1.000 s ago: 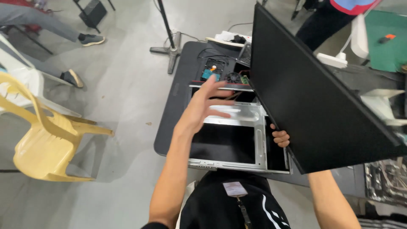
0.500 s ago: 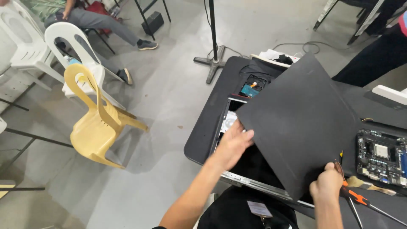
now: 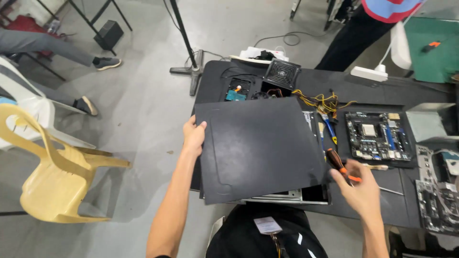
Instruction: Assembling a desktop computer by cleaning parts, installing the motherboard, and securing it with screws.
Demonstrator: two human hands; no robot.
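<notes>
As seen from a head-worn camera looking down, a yellow plastic chair [image 3: 52, 177] is found at the far left on a grey concrete floor [image 3: 143, 86], with a white chair [image 3: 28, 102] behind it and a seated person's legs and shoes [image 3: 103, 62] further back.

Moving right, the left hand [image 3: 193, 136] is closed around the left edge of a large flat black side panel [image 3: 260, 145], thumb on top and fingers underneath. The panel is laid nearly flat over an open metal computer case [image 3: 291, 195], of which only the front lower rim is seen beneath it; whether the panel is seated in its rails cannot be told. The panel appears to be placed over the case but not yet fastened, so securing would seem to be left.

Behind the panel on the black table [image 3: 382, 86], a hard drive [image 3: 237, 90], a black power supply with a fan grille [image 3: 282, 74] and a bundle of yellow and black cables [image 3: 320, 101] are laid out loose.

Further right, the right hand [image 3: 361, 184] is curled loosely about an orange-and-black screwdriver [image 3: 340, 165] just beside the panel's right edge. A blue-handled brush [image 3: 329, 129] and a motherboard [image 3: 377, 136] are lying beyond, with more circuit boards [image 3: 437, 191] at the far right. Another person's dark trousers [image 3: 351, 38] are seen at the top.
</notes>
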